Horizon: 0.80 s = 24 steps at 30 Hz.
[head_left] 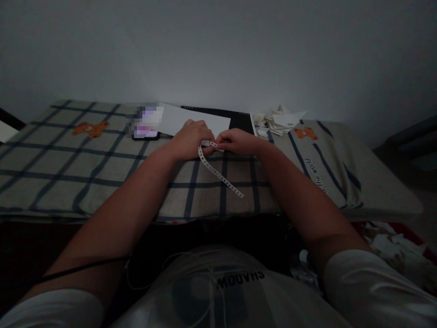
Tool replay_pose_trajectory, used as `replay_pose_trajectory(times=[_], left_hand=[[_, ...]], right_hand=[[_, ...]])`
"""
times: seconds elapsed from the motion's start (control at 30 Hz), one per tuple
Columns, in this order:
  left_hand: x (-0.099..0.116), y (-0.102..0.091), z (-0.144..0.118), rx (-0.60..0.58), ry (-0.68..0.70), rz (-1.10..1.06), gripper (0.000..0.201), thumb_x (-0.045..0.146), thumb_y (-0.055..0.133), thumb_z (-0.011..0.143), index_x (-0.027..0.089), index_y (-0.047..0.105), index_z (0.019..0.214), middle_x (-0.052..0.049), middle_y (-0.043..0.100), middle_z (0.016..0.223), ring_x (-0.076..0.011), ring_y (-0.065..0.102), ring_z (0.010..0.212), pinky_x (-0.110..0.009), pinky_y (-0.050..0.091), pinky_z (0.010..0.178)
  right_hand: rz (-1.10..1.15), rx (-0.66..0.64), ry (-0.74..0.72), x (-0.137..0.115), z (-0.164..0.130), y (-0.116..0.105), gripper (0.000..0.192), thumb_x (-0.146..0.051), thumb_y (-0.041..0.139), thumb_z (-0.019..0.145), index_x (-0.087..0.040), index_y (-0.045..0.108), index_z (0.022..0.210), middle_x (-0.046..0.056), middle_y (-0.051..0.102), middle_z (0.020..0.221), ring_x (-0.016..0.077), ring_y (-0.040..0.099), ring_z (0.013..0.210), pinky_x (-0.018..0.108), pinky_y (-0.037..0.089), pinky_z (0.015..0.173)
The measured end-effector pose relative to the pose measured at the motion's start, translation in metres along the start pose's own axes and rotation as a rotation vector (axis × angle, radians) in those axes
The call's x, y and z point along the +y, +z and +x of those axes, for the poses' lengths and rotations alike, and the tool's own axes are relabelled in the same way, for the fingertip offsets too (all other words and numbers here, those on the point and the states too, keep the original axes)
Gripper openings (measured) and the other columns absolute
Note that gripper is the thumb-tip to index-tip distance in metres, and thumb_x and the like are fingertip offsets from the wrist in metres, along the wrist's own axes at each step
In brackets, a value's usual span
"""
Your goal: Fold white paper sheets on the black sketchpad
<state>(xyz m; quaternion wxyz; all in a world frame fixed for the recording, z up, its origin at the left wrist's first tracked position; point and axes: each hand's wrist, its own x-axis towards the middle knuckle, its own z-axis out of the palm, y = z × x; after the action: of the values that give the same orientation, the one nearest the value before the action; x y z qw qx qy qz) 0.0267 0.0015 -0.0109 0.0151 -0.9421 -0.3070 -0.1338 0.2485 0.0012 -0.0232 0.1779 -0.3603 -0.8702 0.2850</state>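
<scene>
A narrow white paper strip [221, 176] with a row of dark holes or squares along it is pinched between my hands. It loops up near my fingers, and its loose end trails down over the checked cloth. My left hand [193, 139] is closed on the strip, palm down. The fingers of my right hand [237, 140] pinch the strip right beside it; the two hands nearly touch. Just behind my hands lie a white sheet [201, 119] and a black sheet or board [241, 120], partly hidden by them.
A checked cloth [112, 171] with bear prints covers the table. Left of the sheets lies a phone [146, 134], its screen blurred out. Crumpled white paper pieces [273, 120] are piled at the back right. A red container [406, 230] of white scraps stands low at right. The wall rises behind.
</scene>
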Motion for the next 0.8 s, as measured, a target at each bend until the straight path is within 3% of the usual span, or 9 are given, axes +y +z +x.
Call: replay_pose_trajectory(times=[0.4, 0.8], left_hand=[[-0.005, 0.002, 0.001, 0.041, 0.017, -0.06, 0.03, 0.042, 0.057, 0.086, 0.02, 0.076, 0.093, -0.007, 0.074, 0.094, -0.0257, 0.059, 0.098, -0.039, 0.038, 0.089], [0.004, -0.003, 0.001, 0.024, -0.023, 0.01, 0.028, 0.041, 0.055, 0.087, 0.021, 0.075, 0.095, -0.007, 0.075, 0.098, -0.0277, 0.058, 0.103, -0.042, 0.034, 0.089]], right_hand=[[0.007, 0.07, -0.104, 0.01, 0.002, 0.002, 0.024, -0.039, 0.062, 0.09, -0.015, 0.068, 0.09, 0.004, 0.067, 0.084, 0.0154, 0.053, 0.076, 0.028, 0.039, 0.071], [0.082, 0.043, 0.055, 0.005, -0.003, -0.007, 0.029, -0.039, 0.066, 0.084, -0.012, 0.075, 0.092, 0.006, 0.071, 0.082, 0.0157, 0.057, 0.076, 0.03, 0.041, 0.072]])
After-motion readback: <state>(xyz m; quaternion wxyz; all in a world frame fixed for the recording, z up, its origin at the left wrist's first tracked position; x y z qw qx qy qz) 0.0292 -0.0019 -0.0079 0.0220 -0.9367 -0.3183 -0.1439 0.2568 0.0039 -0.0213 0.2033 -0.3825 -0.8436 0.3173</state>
